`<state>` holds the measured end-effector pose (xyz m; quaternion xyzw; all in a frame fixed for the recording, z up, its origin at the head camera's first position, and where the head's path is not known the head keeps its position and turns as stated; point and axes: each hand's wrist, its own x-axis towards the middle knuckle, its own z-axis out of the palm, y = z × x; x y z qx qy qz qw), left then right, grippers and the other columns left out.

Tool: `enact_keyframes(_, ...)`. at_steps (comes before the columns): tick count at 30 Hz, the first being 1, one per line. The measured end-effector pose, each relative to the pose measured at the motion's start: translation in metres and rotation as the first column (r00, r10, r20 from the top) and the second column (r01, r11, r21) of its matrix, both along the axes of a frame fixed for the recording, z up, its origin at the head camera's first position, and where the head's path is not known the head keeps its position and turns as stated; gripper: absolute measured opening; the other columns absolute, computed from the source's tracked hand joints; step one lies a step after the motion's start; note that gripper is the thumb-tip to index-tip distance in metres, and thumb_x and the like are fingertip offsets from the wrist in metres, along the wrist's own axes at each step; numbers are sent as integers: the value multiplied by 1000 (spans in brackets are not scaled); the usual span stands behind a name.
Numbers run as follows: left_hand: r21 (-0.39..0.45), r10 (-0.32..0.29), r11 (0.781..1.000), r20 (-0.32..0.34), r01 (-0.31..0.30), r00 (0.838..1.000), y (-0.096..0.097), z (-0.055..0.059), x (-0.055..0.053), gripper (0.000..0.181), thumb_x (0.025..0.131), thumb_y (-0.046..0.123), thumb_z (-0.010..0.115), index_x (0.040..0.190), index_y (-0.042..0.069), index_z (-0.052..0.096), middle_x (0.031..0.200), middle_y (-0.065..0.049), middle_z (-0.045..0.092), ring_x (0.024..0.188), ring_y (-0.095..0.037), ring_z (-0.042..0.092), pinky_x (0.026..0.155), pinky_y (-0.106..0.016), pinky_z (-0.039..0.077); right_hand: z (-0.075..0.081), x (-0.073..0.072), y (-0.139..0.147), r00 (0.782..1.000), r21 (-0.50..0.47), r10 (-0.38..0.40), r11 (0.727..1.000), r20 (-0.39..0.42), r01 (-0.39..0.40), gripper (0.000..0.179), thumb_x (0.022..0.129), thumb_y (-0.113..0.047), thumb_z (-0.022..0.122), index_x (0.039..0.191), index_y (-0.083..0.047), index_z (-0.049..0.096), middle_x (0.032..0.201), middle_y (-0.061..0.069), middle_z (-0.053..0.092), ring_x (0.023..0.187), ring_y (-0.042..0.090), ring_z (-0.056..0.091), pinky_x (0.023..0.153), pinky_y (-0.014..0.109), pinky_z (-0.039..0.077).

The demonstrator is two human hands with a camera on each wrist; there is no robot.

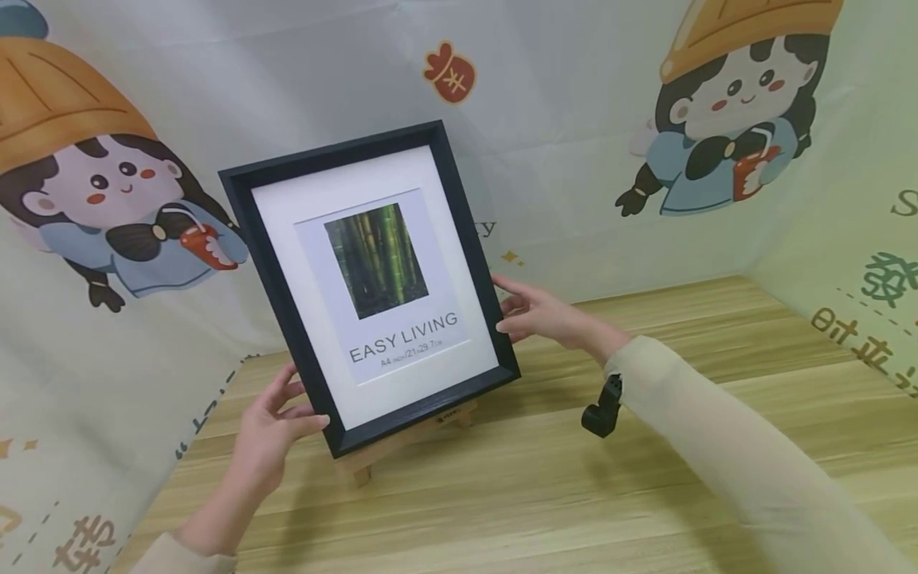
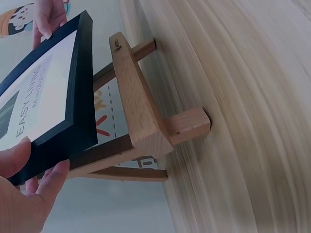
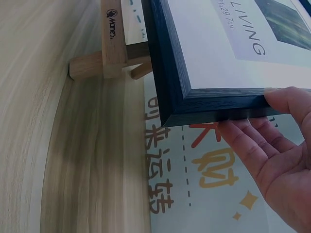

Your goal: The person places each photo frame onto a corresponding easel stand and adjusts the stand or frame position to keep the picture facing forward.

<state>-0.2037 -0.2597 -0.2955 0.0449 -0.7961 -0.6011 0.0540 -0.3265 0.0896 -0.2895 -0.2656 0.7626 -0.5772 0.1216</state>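
Observation:
A black picture frame [image 1: 261, 239] with a white mat and a bamboo picture [image 1: 376, 259] stands tilted in the head view. Behind and below it is a small wooden easel [image 2: 138, 92]. In both wrist views a gap shows between the frame's bottom edge and the easel's ledge [image 3: 112, 39]. My left hand [image 1: 268, 426] grips the frame's lower left side, thumb on the front and fingers behind. The right hand [image 1: 541, 315] pinches the right side near the lower corner, its thumb [image 3: 286, 99] on the front edge. Much of the easel is hidden by the frame.
The easel's feet rest on a wood-grain table [image 1: 574, 494]. A printed cloth [image 1: 559, 143] with cartoon figures hangs behind and along the sides. A black camera device [image 1: 604, 406] is strapped at the right wrist, over a beige sleeve [image 1: 717, 430].

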Motion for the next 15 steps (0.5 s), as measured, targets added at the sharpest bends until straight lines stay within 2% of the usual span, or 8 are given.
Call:
enact_keyframes(7,-3,-5,1000,16,5,1000,-9,-1,-1,90,76,-13,61,148,16,15,122,-4,42,83,2,55,75,-15,50,-4,-6,-11,1000,-5,4,1000,15,-4,79,86,0,56,148,-17,10,122,24,43,102,26,50,83,37,52)
enact_keyframes(15,-14,-3,1000,31,4,1000,-17,-3,-2,90,77,-11,61,148,16,14,129,-10,38,84,2,55,76,-15,50,-7,-9,-19,1000,-29,15,999,27,-14,79,85,1,56,148,-17,11,127,25,43,110,29,47,84,37,52)
